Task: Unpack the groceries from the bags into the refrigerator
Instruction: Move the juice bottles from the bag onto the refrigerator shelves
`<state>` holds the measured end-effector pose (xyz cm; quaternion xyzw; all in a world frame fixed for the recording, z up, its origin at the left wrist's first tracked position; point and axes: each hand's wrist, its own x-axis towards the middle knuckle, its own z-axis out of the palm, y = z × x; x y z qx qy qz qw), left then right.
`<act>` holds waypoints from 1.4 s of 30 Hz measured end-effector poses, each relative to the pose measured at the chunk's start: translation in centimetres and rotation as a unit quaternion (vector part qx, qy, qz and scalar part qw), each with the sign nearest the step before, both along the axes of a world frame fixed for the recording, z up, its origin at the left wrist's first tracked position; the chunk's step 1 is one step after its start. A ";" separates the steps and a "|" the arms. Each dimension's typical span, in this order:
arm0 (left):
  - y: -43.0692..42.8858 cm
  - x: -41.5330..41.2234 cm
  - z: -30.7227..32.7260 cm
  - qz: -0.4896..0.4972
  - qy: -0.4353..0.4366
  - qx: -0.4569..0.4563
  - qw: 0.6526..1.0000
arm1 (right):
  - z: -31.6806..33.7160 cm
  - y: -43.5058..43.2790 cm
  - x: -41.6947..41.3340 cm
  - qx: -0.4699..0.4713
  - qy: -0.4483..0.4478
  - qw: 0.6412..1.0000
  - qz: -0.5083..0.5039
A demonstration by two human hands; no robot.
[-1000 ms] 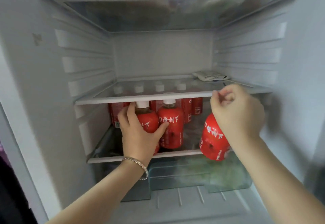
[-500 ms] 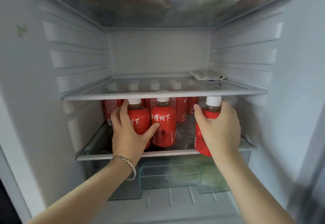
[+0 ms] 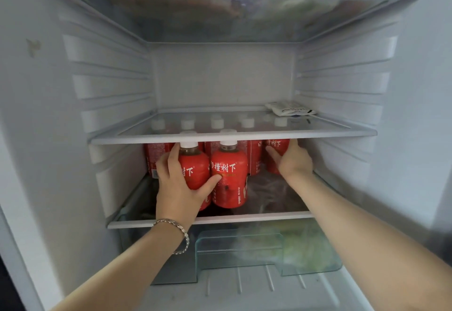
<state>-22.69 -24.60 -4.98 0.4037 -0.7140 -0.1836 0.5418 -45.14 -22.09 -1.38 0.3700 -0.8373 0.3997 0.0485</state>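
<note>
1. Red bottles with white caps stand on the glass lower shelf (image 3: 244, 219), centre of frame. The caps sit just under the front edge of the middle shelf (image 3: 232, 137), so headroom is tight.
2. Bare glass shows at centre right of the lower shelf, between the second front bottle (image 3: 228, 178) and the right wall. On the middle shelf a packet (image 3: 291, 109) lies at rear right. The crisper drawer (image 3: 269, 249) is below.
3. The left hand (image 3: 178, 188) has fingers and thumb curled round the front-left bottle (image 3: 194, 169), and the thumb tip touches the second front bottle. There is a bracelet (image 3: 176, 227) on the wrist.
4. The right hand (image 3: 292, 161) is deep in at centre right, thumb and fingers wrapped round the rear-right bottle (image 3: 277, 149), which is level with the back row (image 3: 254, 156).
5. Half a second ago the right hand held this bottle at the shelf's front edge; it is now pushed to the back. The left hand's grip is unchanged.
</note>
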 end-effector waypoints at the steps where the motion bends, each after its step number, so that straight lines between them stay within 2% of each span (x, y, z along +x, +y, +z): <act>1: 0.0 0.0 0.0 -0.003 0.002 0.000 1.000 | -0.5 -0.2 0.2 -0.041 -0.029 0.999 0.018; 3: 0.0 0.0 0.0 -0.005 0.003 0.000 1.000 | -1.0 -0.3 0.7 -0.088 -0.064 0.992 0.056; 7: 0.1 0.2 0.0 -0.011 0.006 0.005 1.000 | 0.6 0.7 3.0 -0.072 -0.135 0.981 0.123; 10: 0.3 0.2 0.3 -0.023 0.010 0.010 1.000 | 1.4 2.3 6.7 -0.117 -0.156 0.957 0.213; 13: 0.8 0.6 0.6 -0.045 -0.022 0.000 0.999 | 0.8 3.7 10.2 -0.040 -0.132 0.928 0.346; 17: 0.4 2.0 0.9 -0.011 -0.111 -0.034 0.993 | 0.0 3.5 11.5 -0.085 -0.070 0.945 0.307; 20: -0.4 2.2 1.0 0.087 -0.141 -0.041 0.985 | -0.3 2.7 11.8 -0.074 -0.031 0.949 0.305; 23: -1.3 2.4 0.9 0.161 -0.182 -0.064 0.968 | -0.5 1.2 12.7 -0.055 -0.049 0.941 0.331; 26: -2.0 3.3 0.9 0.175 -0.263 -0.091 0.945 | -0.9 -0.9 13.8 -0.060 -0.080 0.924 0.368; 28: -2.3 3.7 1.0 0.179 -0.324 -0.072 0.926 | -0.9 -2.2 14.2 -0.069 -0.103 0.914 0.386; 30: -2.3 4.0 1.3 0.194 -0.367 -0.026 0.909 | -1.1 -3.4 14.3 -0.056 -0.097 0.919 0.377; 32: -2.3 4.0 1.4 0.197 -0.366 0.014 0.909 | -1.4 -4.2 14.6 -0.039 -0.049 0.937 0.345; 37: -2.4 4.1 1.4 0.169 -0.326 0.038 0.929 | -2.2 -4.0 15.8 -0.002 0.038 0.967 0.253; 39: -2.4 4.2 1.5 0.143 -0.317 0.053 0.936 | -2.0 -3.8 16.1 0.016 0.033 0.969 0.245; 42: -2.3 4.3 1.7 0.126 -0.329 0.072 0.933 | -1.7 -3.7 16.0 0.020 -0.020 0.969 0.244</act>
